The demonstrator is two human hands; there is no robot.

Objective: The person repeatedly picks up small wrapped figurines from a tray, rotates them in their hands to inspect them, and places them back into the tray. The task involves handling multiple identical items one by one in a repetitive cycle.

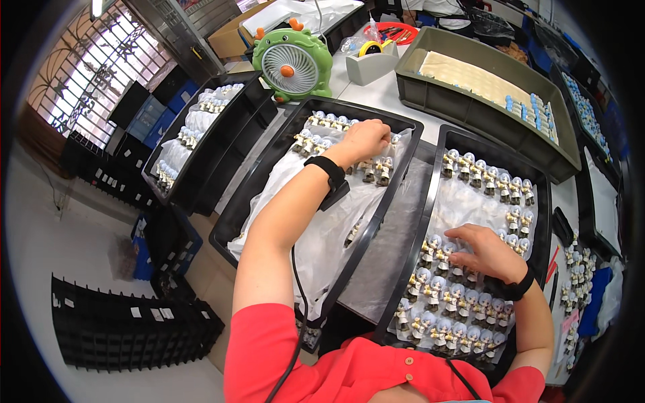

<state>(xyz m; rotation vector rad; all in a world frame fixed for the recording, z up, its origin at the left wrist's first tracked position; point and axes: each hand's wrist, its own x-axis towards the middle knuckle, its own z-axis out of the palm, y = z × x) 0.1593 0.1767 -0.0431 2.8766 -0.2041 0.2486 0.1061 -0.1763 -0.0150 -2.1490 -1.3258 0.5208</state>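
My left hand (366,140) is over the far end of the left black tray (226,235), its fingers curled down and pressed together among small figurines (383,169) with pale hair and white-and-gold clothes. Whatever is between those fingertips is hidden. White plastic sheeting (289,191) lines this tray. Over the middle of the right black tray (496,150), my right hand (487,252) is open, thumb and fingers apart, just above rows of the same figurines (457,297). Whether it touches one, I cannot tell. A dark band circles each wrist.
A green fan (292,66) and a tape dispenser (371,64) stand behind the trays. At the back right is an olive bin (484,101) with blue pieces. Another black tray (232,127) of figurines is at left; stacked black trays (127,326) rest on the floor. A cable runs past my left arm.
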